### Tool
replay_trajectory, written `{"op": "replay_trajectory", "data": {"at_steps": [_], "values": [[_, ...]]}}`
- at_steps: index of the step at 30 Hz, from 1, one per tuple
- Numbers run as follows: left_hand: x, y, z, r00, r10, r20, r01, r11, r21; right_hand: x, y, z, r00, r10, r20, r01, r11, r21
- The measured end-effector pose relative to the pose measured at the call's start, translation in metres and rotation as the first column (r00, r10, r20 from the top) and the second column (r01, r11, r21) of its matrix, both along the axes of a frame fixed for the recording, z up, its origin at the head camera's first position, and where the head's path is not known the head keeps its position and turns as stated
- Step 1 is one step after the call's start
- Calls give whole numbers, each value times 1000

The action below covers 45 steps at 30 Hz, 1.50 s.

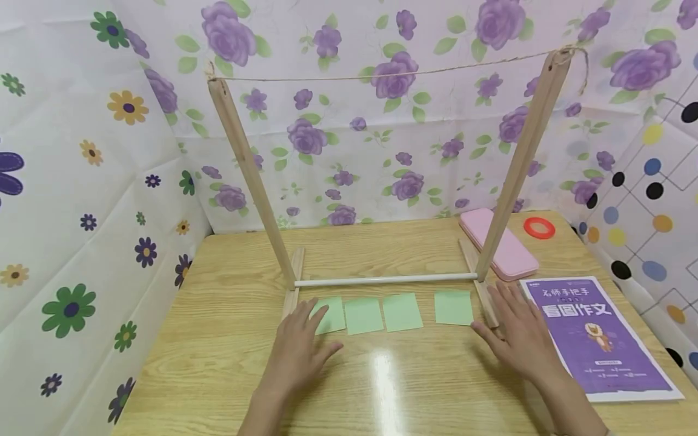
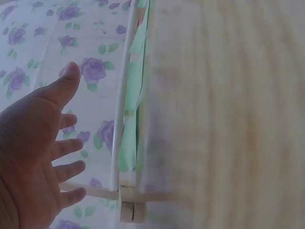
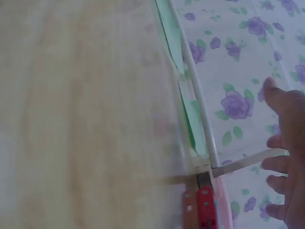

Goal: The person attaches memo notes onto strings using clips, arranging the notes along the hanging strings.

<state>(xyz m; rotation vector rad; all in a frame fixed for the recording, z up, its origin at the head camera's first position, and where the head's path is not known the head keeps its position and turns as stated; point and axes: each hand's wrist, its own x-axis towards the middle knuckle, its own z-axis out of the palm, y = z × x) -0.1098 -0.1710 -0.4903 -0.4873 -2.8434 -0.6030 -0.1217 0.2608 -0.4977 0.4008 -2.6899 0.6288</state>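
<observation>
Several green sticky notes lie in a row in front of a wooden frame; the leftmost note (image 1: 330, 316) is partly covered by my left hand (image 1: 297, 345). That hand has its fingers spread and holds nothing. Farther right, a wider gap separates the rightmost note (image 1: 454, 307) from the others. My right hand (image 1: 520, 339) is spread too, with its thumb near that note and its fingers between the frame's right foot (image 1: 480, 284) and a purple book (image 1: 605, 339). Whether either hand touches the table cannot be told. Both wrist views show the hands with nothing in them.
Two wooden posts, the left post (image 1: 251, 175) and right post (image 1: 523, 163), carry a twine string (image 1: 398, 74) across their tops. A white rod (image 1: 382, 280) joins them low down. Behind the right post lie a pink case (image 1: 504, 248) and a red ring (image 1: 539, 228).
</observation>
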Motion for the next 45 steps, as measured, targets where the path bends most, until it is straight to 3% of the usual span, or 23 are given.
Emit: {"op": "replay_trajectory", "data": {"at_steps": [7, 16, 18, 24, 32, 36, 41, 45], "values": [[-19, -13, -5, 999, -9, 36, 2, 983, 182, -13, 23, 4, 998, 50, 31, -47, 993, -108], [-36, -11, -20, 985, 21, 171, -58, 976, 211, -21, 49, -5, 982, 64, 180, -60, 998, -31], [-39, -9, -21, 980, 30, 197, -70, 977, 199, -20, 52, -7, 967, 92, 237, -85, 996, -39], [-40, -5, -19, 968, 74, 242, -114, 981, 159, -14, 59, -9, 883, 173, 436, -161, 985, -65], [-38, -4, -19, 965, 108, 241, -161, 964, 214, 0, 74, -10, 861, 148, 487, -147, 988, -41], [-36, -9, -20, 963, 109, 245, -177, 944, 277, 2, 76, -11, 866, 171, 469, -174, 984, -37], [-33, -12, -22, 969, 84, 231, -159, 932, 327, 4, 74, -14, 899, 154, 411, -166, 986, -8], [-33, -12, -21, 965, 64, 253, -173, 883, 437, 6, 72, -13, 926, 106, 362, -104, 994, -27]]}}
